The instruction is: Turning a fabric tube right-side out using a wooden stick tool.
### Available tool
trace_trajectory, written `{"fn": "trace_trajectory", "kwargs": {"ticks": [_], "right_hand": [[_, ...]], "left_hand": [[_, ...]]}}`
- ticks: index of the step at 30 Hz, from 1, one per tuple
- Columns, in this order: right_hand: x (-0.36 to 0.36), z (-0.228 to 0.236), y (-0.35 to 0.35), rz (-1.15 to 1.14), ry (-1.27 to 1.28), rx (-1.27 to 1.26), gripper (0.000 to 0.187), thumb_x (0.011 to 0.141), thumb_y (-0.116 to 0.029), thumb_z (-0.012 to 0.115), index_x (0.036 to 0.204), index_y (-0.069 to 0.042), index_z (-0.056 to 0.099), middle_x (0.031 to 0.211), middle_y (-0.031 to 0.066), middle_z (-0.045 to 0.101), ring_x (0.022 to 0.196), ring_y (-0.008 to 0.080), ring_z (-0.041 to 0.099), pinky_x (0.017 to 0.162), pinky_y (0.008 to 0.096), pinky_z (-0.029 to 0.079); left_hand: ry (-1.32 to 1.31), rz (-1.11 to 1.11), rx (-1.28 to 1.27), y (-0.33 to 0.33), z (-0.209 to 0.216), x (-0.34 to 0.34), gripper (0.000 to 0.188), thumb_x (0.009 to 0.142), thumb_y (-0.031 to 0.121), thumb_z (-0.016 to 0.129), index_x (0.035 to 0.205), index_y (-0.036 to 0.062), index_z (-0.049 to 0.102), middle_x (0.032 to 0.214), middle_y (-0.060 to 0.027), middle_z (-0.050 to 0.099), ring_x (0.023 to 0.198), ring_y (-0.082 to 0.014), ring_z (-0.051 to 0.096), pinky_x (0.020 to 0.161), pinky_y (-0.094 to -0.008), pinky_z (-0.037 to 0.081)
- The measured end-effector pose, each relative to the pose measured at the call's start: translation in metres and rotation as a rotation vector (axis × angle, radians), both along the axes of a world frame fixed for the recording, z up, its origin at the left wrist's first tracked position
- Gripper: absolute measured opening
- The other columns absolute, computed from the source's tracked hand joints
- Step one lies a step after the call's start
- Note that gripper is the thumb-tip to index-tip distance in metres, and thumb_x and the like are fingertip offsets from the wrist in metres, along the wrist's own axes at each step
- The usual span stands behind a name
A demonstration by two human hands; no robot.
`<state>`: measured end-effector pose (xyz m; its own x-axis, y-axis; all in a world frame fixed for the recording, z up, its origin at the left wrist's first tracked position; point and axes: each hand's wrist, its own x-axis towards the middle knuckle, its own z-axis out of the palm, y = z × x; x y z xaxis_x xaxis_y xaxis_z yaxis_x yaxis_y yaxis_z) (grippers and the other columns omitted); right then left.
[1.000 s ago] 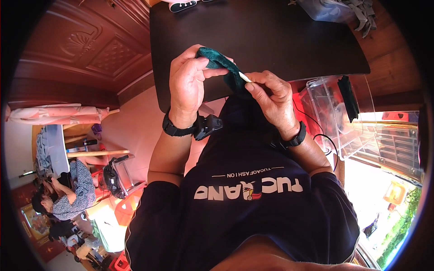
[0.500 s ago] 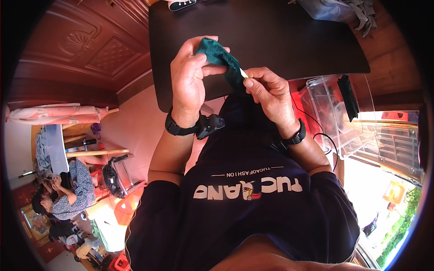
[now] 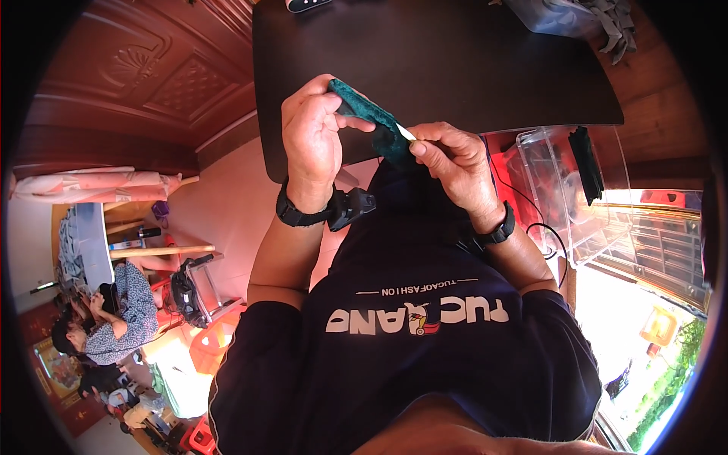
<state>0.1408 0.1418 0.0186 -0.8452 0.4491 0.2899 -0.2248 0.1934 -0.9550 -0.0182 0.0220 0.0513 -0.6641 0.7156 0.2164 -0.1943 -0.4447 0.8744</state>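
A narrow strip of dark green plush cloth (image 3: 362, 108) is stretched slantwise between my hands, above the near edge of the dark table. My left hand (image 3: 312, 140) grips its upper left end between thumb and fingers. In my right hand (image 3: 457, 163), thumb and forefinger pinch a small white pointed piece (image 3: 406, 133) against the cloth's lower right end. Whether that piece is a stick, a tool or a tag I cannot make out. Black straps circle both wrists, and a black device sits at the left one.
The dark table (image 3: 440, 61) lies ahead, with a shoe (image 3: 307, 4) at its far edge and a plastic bag (image 3: 550, 17) beside grey cloth strips (image 3: 613, 26). A clear plastic box (image 3: 546, 189) with dark cloth (image 3: 586, 163) stands right. Another person (image 3: 125, 318) sits far left.
The cloth strip, folded over my left fingers before, is now pulled straighter and narrower. My left hand has come slightly lower and left; more of the white piece shows.
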Motion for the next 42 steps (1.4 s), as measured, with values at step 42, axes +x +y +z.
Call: {"fn": "trace_trajectory", "kwargs": {"ticks": [42], "right_hand": [[0.001, -0.018, -0.006, 0.015, 0.013, -0.174, 0.013, 0.090, -0.010, 0.061, 0.101, -0.004, 0.064, 0.071, -0.0020, 0.057, 0.055, 0.0012, 0.044, 0.049, 0.0157, 0.035]], "left_hand": [[-0.015, 0.104, -0.025, 0.006, 0.003, 0.012, 0.014, 0.077, 0.007, 0.044, 0.064, 0.0018, 0.047, 0.068, -0.0040, 0.051, 0.063, -0.0167, 0.060, 0.061, -0.0344, 0.055]]}}
